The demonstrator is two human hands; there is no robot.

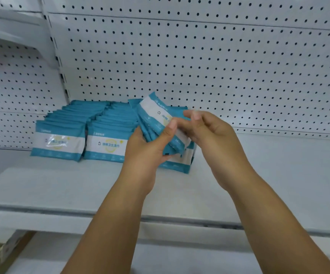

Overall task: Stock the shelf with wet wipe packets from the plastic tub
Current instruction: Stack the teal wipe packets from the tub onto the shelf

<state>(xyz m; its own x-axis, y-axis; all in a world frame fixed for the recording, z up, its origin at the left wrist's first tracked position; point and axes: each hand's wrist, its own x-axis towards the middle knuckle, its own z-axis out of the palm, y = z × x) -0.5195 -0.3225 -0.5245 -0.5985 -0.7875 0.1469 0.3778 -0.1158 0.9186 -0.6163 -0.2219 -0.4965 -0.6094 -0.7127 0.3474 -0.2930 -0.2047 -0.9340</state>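
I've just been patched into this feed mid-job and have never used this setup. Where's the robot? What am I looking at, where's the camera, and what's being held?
There is no machine here. A person works with bare hands, and the single picture comes from a camera worn on their head, looking forward and down. The left hand grips a fanned bunch of packets, blue and white wet wipes. The right hand pinches the same bunch from the other side. Below is a white shelf backed by a pegboard panel. A left row and a middle row of packets stand on it, and a third row is partly hidden under the hands. The plastic tub is not in view.
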